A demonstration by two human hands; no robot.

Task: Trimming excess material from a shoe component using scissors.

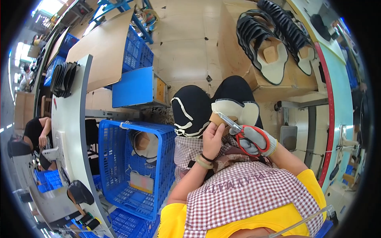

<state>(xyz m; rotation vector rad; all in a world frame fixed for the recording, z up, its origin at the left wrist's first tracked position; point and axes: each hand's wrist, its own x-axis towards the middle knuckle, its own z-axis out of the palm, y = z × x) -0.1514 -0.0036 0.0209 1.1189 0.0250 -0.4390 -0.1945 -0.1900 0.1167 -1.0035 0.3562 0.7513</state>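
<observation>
My left hand (213, 142), bare, pinches the tan end of a cream-lined shoe upper (247, 112) that rests over my lap. In my right hand (260, 139), which wears a grey-white glove, is a pair of scissors (243, 139) with red handles. Their metal blades point up and left, lying across the tan part close to my left fingertips. The exact spot where the blades meet the piece is too small to make out. Narrow white trimmed strips (182, 110) lie on my dark left trouser leg.
A blue plastic crate (104, 166) stands at my left with another shoe upper (145, 143) inside. Stacked black, cream-lined uppers (272, 59) lie on a cardboard box (274, 85) at the far right. A grey-white table (75, 123) runs along the left; another person (35, 133) sits beyond it.
</observation>
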